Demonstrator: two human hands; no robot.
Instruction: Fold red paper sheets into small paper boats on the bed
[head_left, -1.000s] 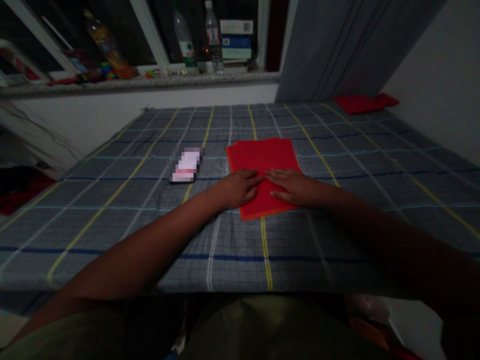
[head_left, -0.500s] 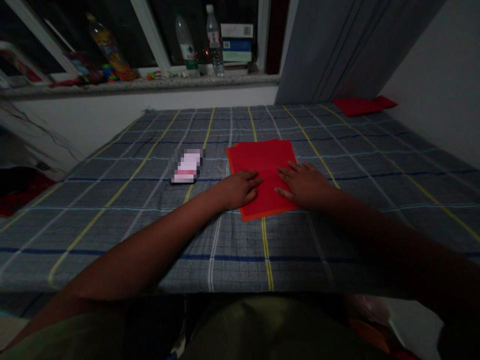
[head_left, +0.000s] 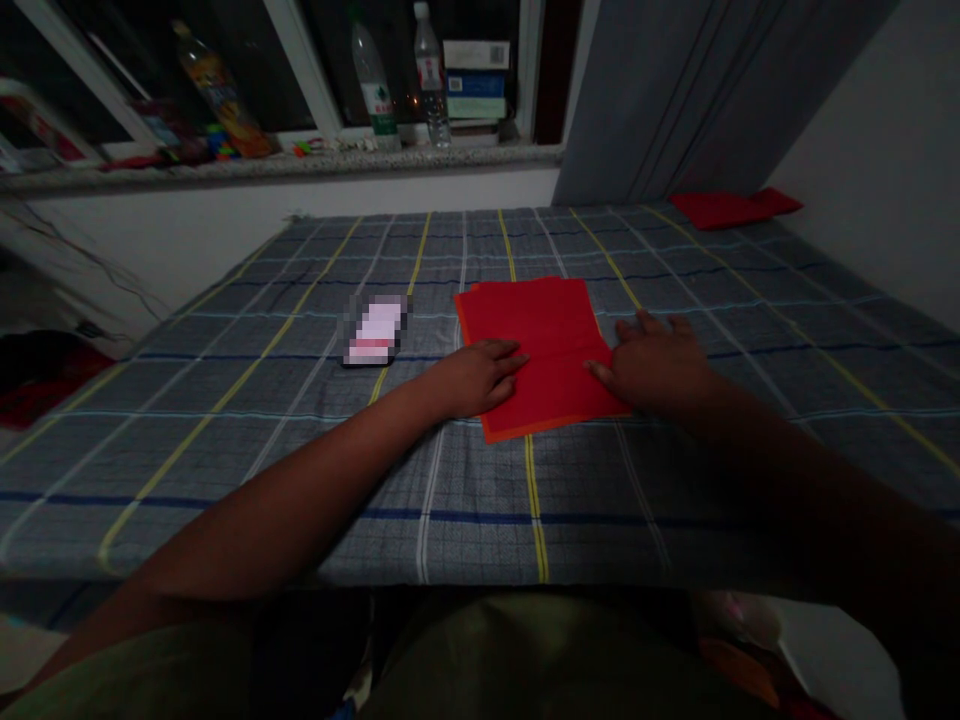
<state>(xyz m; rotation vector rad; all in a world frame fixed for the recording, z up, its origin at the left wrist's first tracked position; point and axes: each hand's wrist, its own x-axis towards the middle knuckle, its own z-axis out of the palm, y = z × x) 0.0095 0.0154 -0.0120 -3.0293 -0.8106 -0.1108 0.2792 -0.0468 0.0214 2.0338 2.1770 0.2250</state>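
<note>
Red paper (head_left: 555,320) lies flat on the checked cloth in front of me, with an orange edge showing along its left and near sides. A faint crease runs across its middle. Resting on the paper's left part is my left hand (head_left: 484,378), palm down with its fingers stretched out. My right hand (head_left: 652,362) is at the paper's right edge, fingers spread; its thumb reaches over the red paper while the other fingers are past the edge, above the cloth. Neither hand grips anything.
A phone (head_left: 377,332), pixelated, lies left of the paper on the grey checked tablecloth (head_left: 262,440). A red flat item (head_left: 727,208) is at the far right corner. Bottles (head_left: 375,95) and stacked boxes (head_left: 475,85) stand on the windowsill (head_left: 300,168). A grey curtain (head_left: 675,90) hangs behind.
My right hand has slid to the right, from on top of the red paper to its right edge, uncovering more of it. My left hand has stayed in place.
</note>
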